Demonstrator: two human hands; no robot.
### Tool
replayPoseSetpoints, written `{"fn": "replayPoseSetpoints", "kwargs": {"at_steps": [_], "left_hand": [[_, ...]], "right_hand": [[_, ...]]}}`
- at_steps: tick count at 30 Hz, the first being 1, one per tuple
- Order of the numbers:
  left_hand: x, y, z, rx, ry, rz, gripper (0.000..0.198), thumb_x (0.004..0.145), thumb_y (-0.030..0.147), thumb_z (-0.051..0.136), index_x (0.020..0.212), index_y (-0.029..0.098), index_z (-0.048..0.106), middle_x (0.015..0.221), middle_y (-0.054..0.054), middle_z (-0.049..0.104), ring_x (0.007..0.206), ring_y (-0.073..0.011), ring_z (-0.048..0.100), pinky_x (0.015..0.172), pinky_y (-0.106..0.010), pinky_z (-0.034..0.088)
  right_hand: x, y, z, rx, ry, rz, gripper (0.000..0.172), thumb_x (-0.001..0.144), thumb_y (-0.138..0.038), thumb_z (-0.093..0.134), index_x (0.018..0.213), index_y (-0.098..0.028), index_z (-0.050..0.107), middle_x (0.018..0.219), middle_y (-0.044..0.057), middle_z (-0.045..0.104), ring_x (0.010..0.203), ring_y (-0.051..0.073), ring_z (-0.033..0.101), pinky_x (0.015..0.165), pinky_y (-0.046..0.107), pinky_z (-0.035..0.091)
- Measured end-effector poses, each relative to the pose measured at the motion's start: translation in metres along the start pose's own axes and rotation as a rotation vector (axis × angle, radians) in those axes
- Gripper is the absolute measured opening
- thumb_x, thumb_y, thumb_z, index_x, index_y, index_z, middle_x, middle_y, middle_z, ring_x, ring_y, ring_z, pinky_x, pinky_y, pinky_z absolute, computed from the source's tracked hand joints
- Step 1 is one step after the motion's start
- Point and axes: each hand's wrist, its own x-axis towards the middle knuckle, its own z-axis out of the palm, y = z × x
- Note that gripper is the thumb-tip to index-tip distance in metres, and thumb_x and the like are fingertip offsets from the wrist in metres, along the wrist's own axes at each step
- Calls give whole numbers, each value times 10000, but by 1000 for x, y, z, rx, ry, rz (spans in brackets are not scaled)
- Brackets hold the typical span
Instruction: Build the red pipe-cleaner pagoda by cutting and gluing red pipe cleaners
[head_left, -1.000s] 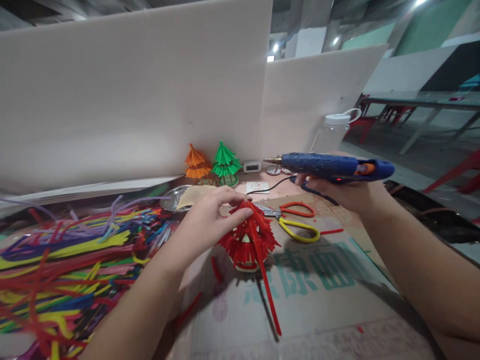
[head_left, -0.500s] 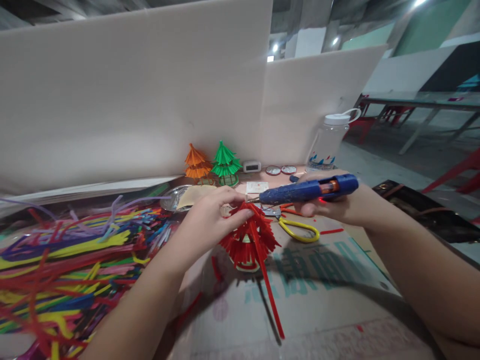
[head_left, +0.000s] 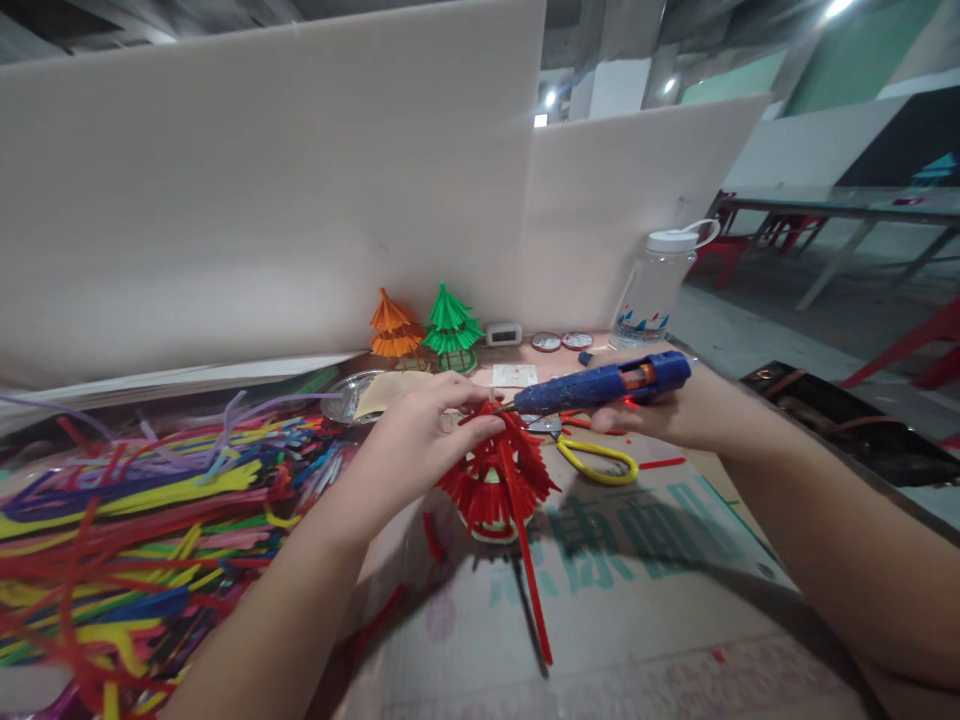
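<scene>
My left hand (head_left: 435, 425) pinches the top of a small red tiered tree (head_left: 491, 500) made of pipe cleaners. From its upper part a long red pipe cleaner (head_left: 531, 585) hangs toward me, its lower end free above the cardboard. My right hand (head_left: 660, 405) is closed round a blue glue gun (head_left: 592, 388) with a red light glowing on it. The gun's nozzle points left and sits at the tree's tip, close to my left fingertips; whether it touches is hard to see. Part of the tree top is hidden by my fingers.
Yellow-handled scissors (head_left: 600, 462) lie just right of the tree. Many coloured pipe cleaners (head_left: 150, 540) fill the left side. Behind stand an orange tree (head_left: 395, 325), a green tree (head_left: 452, 325), a small digital clock (head_left: 503, 334) and a clear bottle (head_left: 654, 290). White panels (head_left: 300, 200) border the back.
The glue gun and my right hand have shifted slightly left and lower, bringing the nozzle nearer the tree's tip. The hanging pipe cleaner's free end has swung a little left.
</scene>
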Motion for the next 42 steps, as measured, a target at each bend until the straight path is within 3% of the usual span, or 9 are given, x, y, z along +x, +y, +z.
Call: {"fn": "replayPoseSetpoints", "kwargs": {"at_steps": [5,11,16,23,37,42], "left_hand": [[-1,-1,1,-4,4,12,210,935,394,673,1045,238,759,1180,-52,734,1078,-214,671,877,-317,528],[-1,-2,1,-13,7,17,174,930,368,679,1021,250,768,1164,-45,737,1084,-214,672,879,-315,535],[-1,-2,1,-9,5,19,187,929,374,678,1036,248,768,1170,-50,736,1086,-222,674,879,-325,538],[-1,0,0,-14,4,7,169,919,344,697,1023,234,771,1152,-50,743,1057,-215,680,856,-314,534],[0,-4,0,-1,4,21,198,926,375,685,1026,225,769,1160,-48,740,1076,-217,674,869,-318,520],[-2,-5,0,0,11,17,223,927,392,687,1052,226,768,1167,-48,739,1079,-210,676,866,-300,521]], "right_hand": [[-2,5,0,89,-1,45,393,731,-538,819,919,-216,695,829,33,685,788,206,621,692,284,511],[-1,5,0,78,-30,10,399,726,-545,817,876,-203,676,805,31,668,776,209,598,716,302,503],[-1,2,1,71,-8,66,432,686,-559,832,870,-205,668,781,17,656,707,190,585,666,292,495],[-2,6,1,32,-28,31,377,760,-537,787,945,-224,688,799,14,672,761,201,618,710,294,494],[0,-1,4,-27,-39,50,407,782,-625,738,865,-231,679,691,-1,627,680,185,606,646,283,495],[-2,3,0,59,-32,67,493,761,-632,764,1029,-222,710,911,55,736,868,243,687,770,331,562]]}}
